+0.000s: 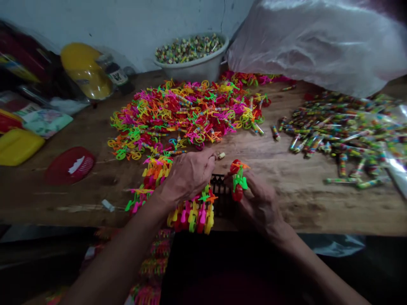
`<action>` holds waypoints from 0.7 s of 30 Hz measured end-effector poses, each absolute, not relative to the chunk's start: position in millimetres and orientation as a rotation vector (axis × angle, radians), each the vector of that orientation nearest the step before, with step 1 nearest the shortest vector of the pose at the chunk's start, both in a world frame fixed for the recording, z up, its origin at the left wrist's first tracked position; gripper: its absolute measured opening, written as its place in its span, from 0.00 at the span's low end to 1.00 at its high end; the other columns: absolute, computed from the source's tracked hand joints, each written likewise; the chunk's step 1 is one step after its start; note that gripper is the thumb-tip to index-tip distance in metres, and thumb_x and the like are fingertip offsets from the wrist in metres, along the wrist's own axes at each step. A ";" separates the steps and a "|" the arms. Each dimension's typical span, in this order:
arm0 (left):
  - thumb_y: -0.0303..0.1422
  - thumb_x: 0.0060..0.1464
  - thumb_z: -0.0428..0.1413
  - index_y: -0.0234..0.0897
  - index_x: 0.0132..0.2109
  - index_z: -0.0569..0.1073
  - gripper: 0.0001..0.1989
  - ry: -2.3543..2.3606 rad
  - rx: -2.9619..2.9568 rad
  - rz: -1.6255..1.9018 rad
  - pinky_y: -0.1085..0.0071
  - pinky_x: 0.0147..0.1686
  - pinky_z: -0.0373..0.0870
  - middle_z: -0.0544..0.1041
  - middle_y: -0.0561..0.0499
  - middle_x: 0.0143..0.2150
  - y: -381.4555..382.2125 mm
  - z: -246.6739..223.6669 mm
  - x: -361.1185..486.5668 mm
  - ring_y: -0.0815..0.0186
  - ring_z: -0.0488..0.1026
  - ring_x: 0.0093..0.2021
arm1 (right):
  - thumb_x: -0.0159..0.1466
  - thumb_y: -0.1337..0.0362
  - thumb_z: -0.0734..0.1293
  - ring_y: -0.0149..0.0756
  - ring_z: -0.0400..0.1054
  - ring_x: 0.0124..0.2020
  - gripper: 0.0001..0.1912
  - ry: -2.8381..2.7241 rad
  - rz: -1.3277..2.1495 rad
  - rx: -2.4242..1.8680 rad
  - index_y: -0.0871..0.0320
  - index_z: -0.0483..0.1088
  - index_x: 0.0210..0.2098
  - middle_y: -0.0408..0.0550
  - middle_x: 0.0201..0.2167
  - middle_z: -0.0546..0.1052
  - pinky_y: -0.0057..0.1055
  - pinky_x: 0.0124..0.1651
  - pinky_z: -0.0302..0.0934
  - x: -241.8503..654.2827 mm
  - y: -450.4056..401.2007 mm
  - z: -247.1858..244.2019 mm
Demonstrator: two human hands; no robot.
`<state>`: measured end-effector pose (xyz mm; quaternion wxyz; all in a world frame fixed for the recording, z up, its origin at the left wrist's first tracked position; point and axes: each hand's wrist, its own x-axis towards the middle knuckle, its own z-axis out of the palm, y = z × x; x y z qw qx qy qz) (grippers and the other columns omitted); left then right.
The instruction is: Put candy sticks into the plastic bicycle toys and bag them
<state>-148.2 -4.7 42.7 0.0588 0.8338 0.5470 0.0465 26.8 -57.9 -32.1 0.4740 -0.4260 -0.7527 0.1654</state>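
My right hand (262,197) pinches a small plastic toy bicycle (239,182) with red wheels, a green frame and an orange handlebar. My left hand (192,171) is closed, and the pale end of a small candy tube (221,156) sticks out at its fingertips. Below and beside the left hand, colourful toy bicycles (192,216) stand packed in rows. A black slotted rack (218,186) shows between the hands, partly covered by these rows. The left fingertips are mostly hidden behind the back of the hand.
Behind the hands lies a heap of bright toy bicycles (187,112). Loose candy tubes (343,127) are spread at the right, below a clear plastic bag (305,46). A white basin (193,67) of tubes stands against the wall. A red lid-like piece (70,165) lies left.
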 end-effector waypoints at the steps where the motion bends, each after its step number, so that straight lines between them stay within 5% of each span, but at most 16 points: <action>1: 0.34 0.63 0.40 0.39 0.43 0.72 0.16 1.663 2.528 0.160 0.69 0.35 0.65 0.77 0.50 0.35 -5.3 42.3 -148.3 0.62 0.75 0.35 | 0.61 0.74 0.59 0.37 0.67 0.36 0.12 -1.845 0.448 -1.030 0.55 0.64 0.41 0.47 0.35 0.74 0.32 0.37 0.65 21.0 -53.6 -32.1; 7: 0.32 0.63 0.40 0.36 0.36 0.70 0.14 1.596 2.589 0.170 0.70 0.31 0.62 0.74 0.50 0.31 -6.2 45.5 -149.2 0.65 0.72 0.31 | 0.61 0.74 0.59 0.39 0.64 0.37 0.07 -1.921 0.595 -1.128 0.57 0.65 0.32 0.49 0.32 0.71 0.35 0.39 0.61 1.2 -39.2 -37.9; 21: 0.36 0.65 0.37 0.38 0.46 0.73 0.20 1.420 2.503 0.212 0.71 0.38 0.68 0.77 0.50 0.37 -4.5 52.8 -159.2 0.65 0.75 0.38 | 0.63 0.72 0.58 0.40 0.61 0.38 0.06 -2.072 0.517 -1.183 0.57 0.65 0.33 0.48 0.31 0.71 0.35 0.41 0.58 -3.1 -35.9 -48.4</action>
